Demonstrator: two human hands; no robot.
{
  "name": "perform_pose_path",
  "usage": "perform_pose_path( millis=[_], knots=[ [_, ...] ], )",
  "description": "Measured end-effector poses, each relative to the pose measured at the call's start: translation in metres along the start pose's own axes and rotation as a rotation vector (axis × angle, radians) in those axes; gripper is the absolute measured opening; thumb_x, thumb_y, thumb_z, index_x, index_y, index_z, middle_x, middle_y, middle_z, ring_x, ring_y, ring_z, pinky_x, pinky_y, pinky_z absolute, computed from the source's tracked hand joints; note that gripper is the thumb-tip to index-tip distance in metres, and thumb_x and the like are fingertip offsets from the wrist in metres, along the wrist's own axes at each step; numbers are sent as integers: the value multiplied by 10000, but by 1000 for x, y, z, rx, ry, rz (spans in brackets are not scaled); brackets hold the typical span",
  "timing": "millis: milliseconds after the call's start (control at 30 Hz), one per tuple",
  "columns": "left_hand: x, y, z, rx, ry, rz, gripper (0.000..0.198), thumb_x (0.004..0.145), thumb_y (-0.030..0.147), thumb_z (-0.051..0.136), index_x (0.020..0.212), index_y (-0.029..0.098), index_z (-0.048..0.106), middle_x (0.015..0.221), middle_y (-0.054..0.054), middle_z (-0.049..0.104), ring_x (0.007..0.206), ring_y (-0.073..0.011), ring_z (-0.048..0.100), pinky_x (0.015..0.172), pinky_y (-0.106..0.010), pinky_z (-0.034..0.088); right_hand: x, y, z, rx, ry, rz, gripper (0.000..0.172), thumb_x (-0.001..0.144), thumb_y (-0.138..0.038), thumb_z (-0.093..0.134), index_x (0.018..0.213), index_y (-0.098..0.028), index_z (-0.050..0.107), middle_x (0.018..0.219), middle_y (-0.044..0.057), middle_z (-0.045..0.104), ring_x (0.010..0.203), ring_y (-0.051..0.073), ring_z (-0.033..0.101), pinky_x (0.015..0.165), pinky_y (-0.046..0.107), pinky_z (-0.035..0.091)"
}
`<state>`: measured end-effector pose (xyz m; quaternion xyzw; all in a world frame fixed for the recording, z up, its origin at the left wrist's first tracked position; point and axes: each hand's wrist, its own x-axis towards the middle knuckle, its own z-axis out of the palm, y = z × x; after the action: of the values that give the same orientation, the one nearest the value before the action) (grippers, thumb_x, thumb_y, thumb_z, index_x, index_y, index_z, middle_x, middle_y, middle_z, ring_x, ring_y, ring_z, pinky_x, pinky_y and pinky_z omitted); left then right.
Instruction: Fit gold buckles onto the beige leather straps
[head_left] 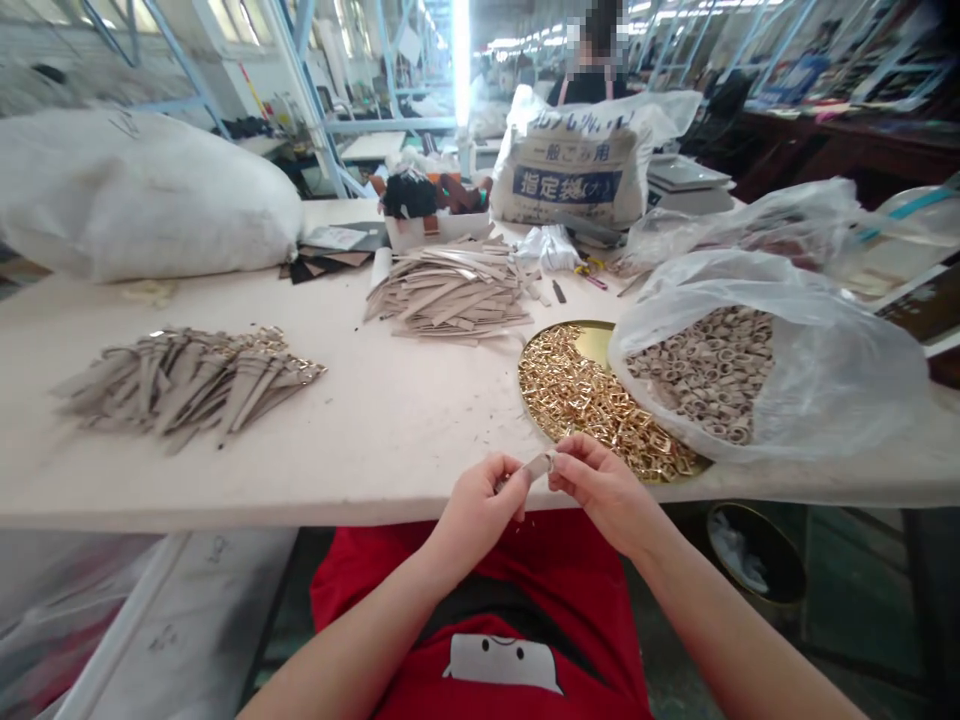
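Observation:
At the table's front edge, my left hand (491, 505) is closed on a short beige strip (538, 466). The fingers of my right hand (592, 480) pinch the strip's other end, where a small loop seems to sit; its detail is too small to tell. Just beyond my right hand lies a round golden tray (596, 342) heaped with gold buckles (577, 390). An open plastic bag (840, 370) of small beige loops (712, 370) overlaps the tray's right side. Loose beige strips (450, 290) form a pile farther back. Strips with gold buckles (202, 380) lie at the left.
A big white sack (150, 200) stands back left. Behind the strip pile are a white box (409, 232) of dark items and a printed full bag (574, 165). A pink-handled cutter (592, 280) lies near them. A person (592, 60) is in the background.

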<state>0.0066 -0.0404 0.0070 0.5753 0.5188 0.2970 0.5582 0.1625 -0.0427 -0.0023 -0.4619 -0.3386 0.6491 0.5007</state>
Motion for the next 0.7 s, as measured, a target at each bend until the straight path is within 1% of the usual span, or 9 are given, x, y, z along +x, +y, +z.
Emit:
perform_pose_path(
  millis=[67,133,200,300,367,433,533,600,700],
  knots=[
    [-4,-1,-2,2,-6,4,229,798,369,427,702,171,489,491,50,493,466,-84,446,514,-204,357,-3,0,0,34,-33,22,299,649,-299,706,929,-248,614,723,-41,579,605,84,521,614,236,441],
    [-6,-2,-2,-16,-16,2,202,798,337,417,708,172,489,500,49,501,465,-82,447,518,-202,361,-5,0,-2,58,-68,54,341,669,-309,690,997,-250,617,748,-28,600,631,87,536,647,243,458],
    [-6,-3,-1,-38,-21,-2,178,798,309,407,717,173,487,507,49,506,457,-78,436,512,-196,358,-5,2,-3,112,-42,74,277,675,-313,688,937,-235,643,706,-30,604,630,82,545,671,236,471],
    [-7,-7,1,-43,-4,5,175,803,304,397,724,174,484,513,47,513,457,-76,428,508,-193,355,-2,9,-1,236,100,91,211,625,-288,730,811,-240,641,710,-42,611,594,72,552,648,224,495],
    [-7,-9,1,-13,17,15,198,806,324,400,727,169,496,519,40,519,473,-82,436,513,-196,356,0,15,3,269,159,93,195,602,-299,744,734,-230,619,734,-30,620,578,84,556,609,236,506],
    [-6,-10,0,33,52,17,221,804,345,406,740,164,515,528,35,521,483,-87,438,505,-198,350,1,20,9,251,150,84,204,609,-332,736,703,-218,596,720,-17,616,584,103,560,584,249,507],
    [-5,-9,-2,115,112,23,240,801,360,411,756,162,538,534,37,511,490,-89,434,493,-198,334,1,26,16,159,114,51,219,635,-363,714,684,-200,575,670,-18,590,593,107,551,580,243,490],
    [-4,-8,-4,168,86,34,251,804,362,405,750,165,551,531,37,508,495,-91,439,495,-198,330,1,30,16,84,141,-3,219,640,-362,709,685,-198,572,655,-28,579,581,100,535,587,241,476],
    [-1,-7,-9,218,-27,29,260,803,353,392,730,169,561,514,37,510,477,-92,445,485,-198,325,1,33,10,-58,178,-89,222,652,-353,699,798,-219,599,644,-43,579,570,101,523,594,252,458]
  ],
)
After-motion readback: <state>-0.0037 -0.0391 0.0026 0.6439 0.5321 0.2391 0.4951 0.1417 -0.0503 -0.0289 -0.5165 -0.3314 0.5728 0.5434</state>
